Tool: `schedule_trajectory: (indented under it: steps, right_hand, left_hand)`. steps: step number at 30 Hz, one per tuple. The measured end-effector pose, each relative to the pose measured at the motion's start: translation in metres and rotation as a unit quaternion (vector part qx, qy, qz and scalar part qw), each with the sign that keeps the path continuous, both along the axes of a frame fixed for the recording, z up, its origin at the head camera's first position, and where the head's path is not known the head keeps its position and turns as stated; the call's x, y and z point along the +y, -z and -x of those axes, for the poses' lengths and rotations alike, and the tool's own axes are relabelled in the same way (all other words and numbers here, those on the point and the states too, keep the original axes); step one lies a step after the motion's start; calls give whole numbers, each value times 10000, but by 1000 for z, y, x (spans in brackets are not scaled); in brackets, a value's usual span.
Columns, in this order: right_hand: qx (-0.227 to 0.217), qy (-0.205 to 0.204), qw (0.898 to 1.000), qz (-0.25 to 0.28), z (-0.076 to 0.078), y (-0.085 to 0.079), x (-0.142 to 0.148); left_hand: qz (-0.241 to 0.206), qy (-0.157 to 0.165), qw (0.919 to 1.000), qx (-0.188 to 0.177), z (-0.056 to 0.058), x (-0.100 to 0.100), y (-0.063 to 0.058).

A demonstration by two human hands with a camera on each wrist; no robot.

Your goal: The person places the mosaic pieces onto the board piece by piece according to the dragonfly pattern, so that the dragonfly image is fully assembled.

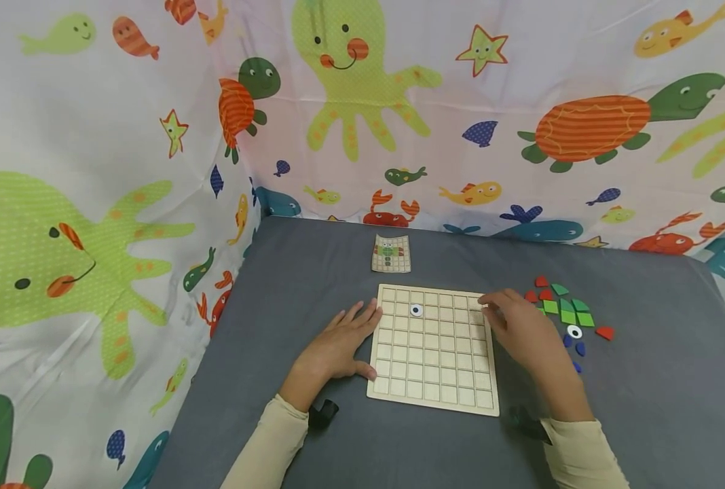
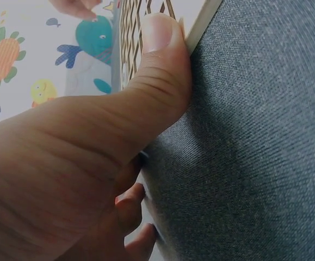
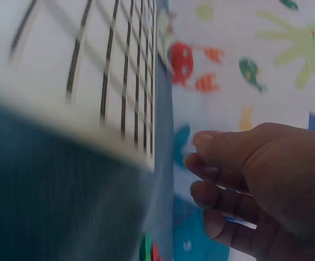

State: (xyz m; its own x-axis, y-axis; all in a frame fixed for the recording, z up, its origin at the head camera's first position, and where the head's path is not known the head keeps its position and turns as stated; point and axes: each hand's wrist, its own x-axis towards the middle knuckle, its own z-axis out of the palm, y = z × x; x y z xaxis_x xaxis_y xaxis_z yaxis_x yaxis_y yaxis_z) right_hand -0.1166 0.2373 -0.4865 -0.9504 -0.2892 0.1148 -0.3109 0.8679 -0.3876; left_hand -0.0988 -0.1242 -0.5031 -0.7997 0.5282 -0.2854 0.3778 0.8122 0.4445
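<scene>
A square wooden grid board lies on the grey cloth, with one round eye tile in its upper part. My left hand is spread at the board's left edge, its thumb resting on the rim. Over the board's upper right corner is my right hand, its fingers loosely bent and the thumb tip close to the index finger. No piece shows between them. Just right of that hand lie loose pieces: a second eye tile, green squares, red pieces and blue ovals.
Behind the board lies a small picture card with a coloured figure on a grid. A curtain printed with sea animals hangs along the back and left of the grey cloth. Dark straps sit at the wrists.
</scene>
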Motion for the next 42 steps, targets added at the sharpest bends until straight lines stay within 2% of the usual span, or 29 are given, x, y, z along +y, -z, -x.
schedule_trajectory:
  steps: [9,13,18,23,30,42]
  right_hand:
    - [347,364,9987,-81,-13,-3,73]
    - [426,434,9980,-192,-20,1,102]
    - [71,489,9980,-406,-26,9,127]
    - [-209,450,9964,-690,-29,13,139]
    - [-219,335,9936,-1054,-34,24,148]
    - [-85,353,9961,-808,-25,27,152]
  left_hand:
    - [35,22,10000,-13,0,0,-1]
    - [39,-6,10000,2,0,-1,-1]
    - [57,-6,10000,-38,-2,-2,0]
    - [55,-34,10000,-33,-3,-3,1]
    - [51,10,10000,10,-3,-2,2]
    - [38,44,9999,90,-2,-1,1]
